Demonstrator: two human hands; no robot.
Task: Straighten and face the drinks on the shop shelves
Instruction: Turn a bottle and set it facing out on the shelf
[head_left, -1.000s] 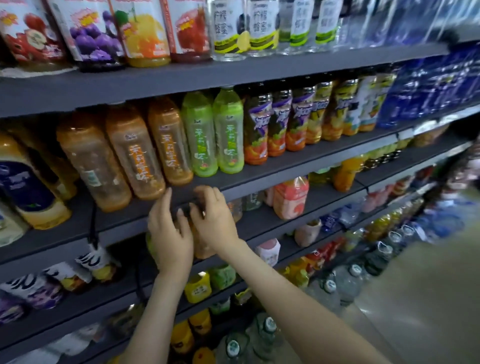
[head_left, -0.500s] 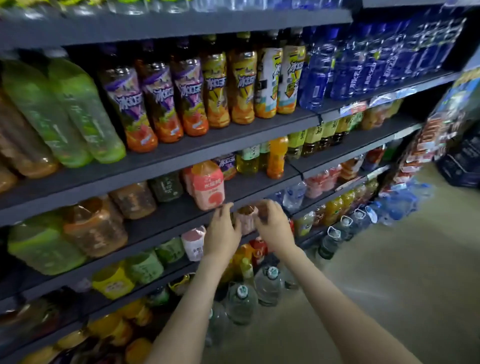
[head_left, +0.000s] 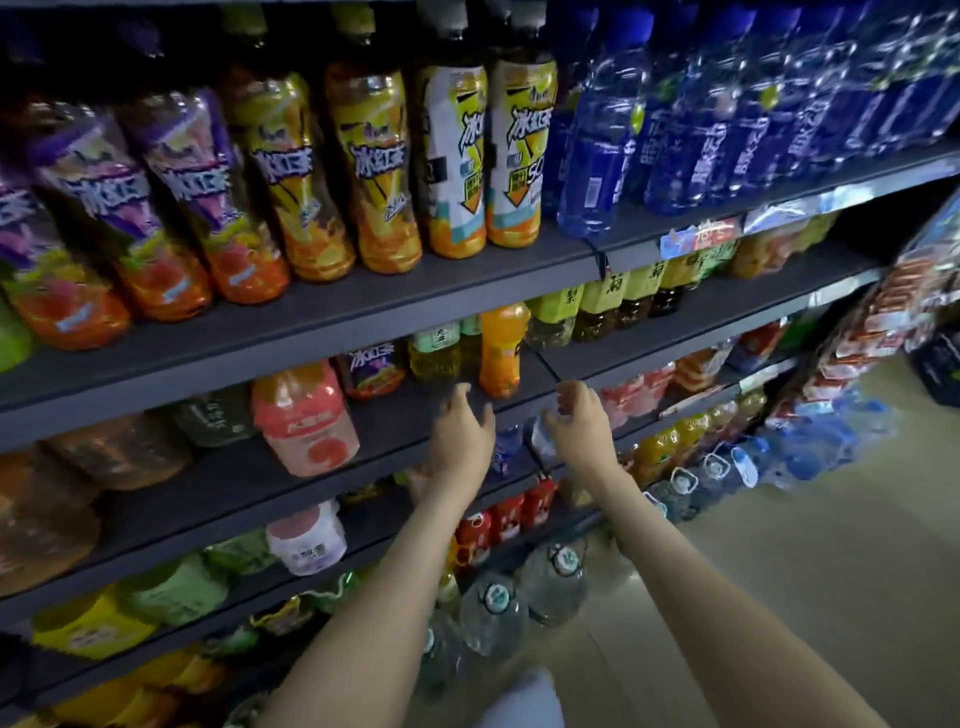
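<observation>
Dark grey shop shelves (head_left: 363, 312) carry rows of drink bottles. My left hand (head_left: 462, 436) and my right hand (head_left: 579, 423) reach side by side at the edge of the second shelf, fingers spread, holding nothing. Just above and between them stands an orange bottle (head_left: 501, 351). A small blue-labelled bottle (head_left: 506, 449) shows between my hands on the shelf below. A pink jug (head_left: 304, 418) stands to the left of my left hand. Iced tea bottles (head_left: 376, 171) and blue water bottles (head_left: 597, 135) fill the top shelf.
Yellow-green tea bottles (head_left: 602, 306) line the second shelf to the right. Red cans (head_left: 506, 519) sit lower down. Large clear water jugs (head_left: 553, 584) stand on the beige floor (head_left: 779, 597) by the shelf base. Stacked goods (head_left: 883, 322) stand at the far right.
The view has shifted right along the shelves. Both hands moved right and up, from the lower shelf's small bottle to the second shelf's edge below the orange bottle, and now stand farther apart.
</observation>
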